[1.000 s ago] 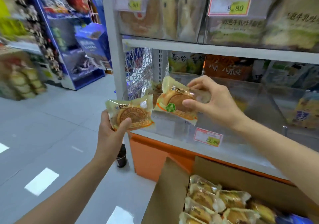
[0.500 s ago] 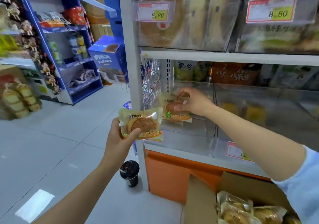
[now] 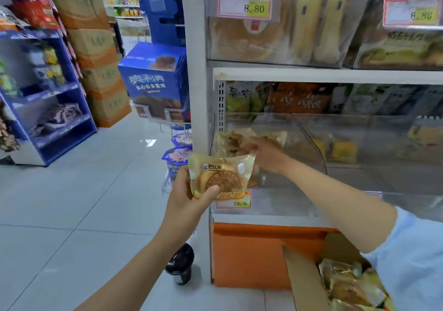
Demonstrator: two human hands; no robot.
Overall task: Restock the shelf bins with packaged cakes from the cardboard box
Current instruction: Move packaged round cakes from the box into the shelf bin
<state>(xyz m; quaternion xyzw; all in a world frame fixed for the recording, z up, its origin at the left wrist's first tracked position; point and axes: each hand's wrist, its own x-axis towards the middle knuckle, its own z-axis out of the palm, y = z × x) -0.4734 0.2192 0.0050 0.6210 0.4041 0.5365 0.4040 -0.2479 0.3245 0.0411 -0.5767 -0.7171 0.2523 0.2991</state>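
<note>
Fingers [image 3: 212,189] of the left hand [image 3: 185,199] pinch a packaged cake [image 3: 220,175] by its lower left corner: thumb across the front, other digits behind the wrapper. Pack is upright, face to camera, round brown cake visible through the film, held just in front of the shelf's left post [image 3: 195,71] and overlapping the price tag [image 3: 233,201] on the bin front.

Right hand [image 3: 262,152] is inside the leftmost clear bin [image 3: 275,128] on the lower shelf, reaching over the front wall. Blurred; it sits against a second cake pack [image 3: 227,143] at the bin's left end, but cannot tell whether those fingers are closed on it or spread. More yellow-wrapped packs lie deeper in that bin and in the neighbouring bin [image 3: 359,143] to the right, seen through clear plastic.

Cardboard box [image 3: 304,282] is at bottom right, flap up, with several more wrapped cakes [image 3: 347,284] inside. Light blue sleeve [image 3: 412,250] of the right arm crosses above it.

Orange base panel [image 3: 251,250] sits under the bin shelf. Shelf above [image 3: 323,76] carries bagged bread behind two tags marked 8.80 [image 3: 245,3]. Dark lidded cup [image 3: 179,264] stands on the tiled floor [image 3: 72,203] beside the orange base. Blue display carton [image 3: 153,83] and a blue rack [image 3: 48,95] stand further back on the left, stacked brown cartons [image 3: 96,54] between them.
</note>
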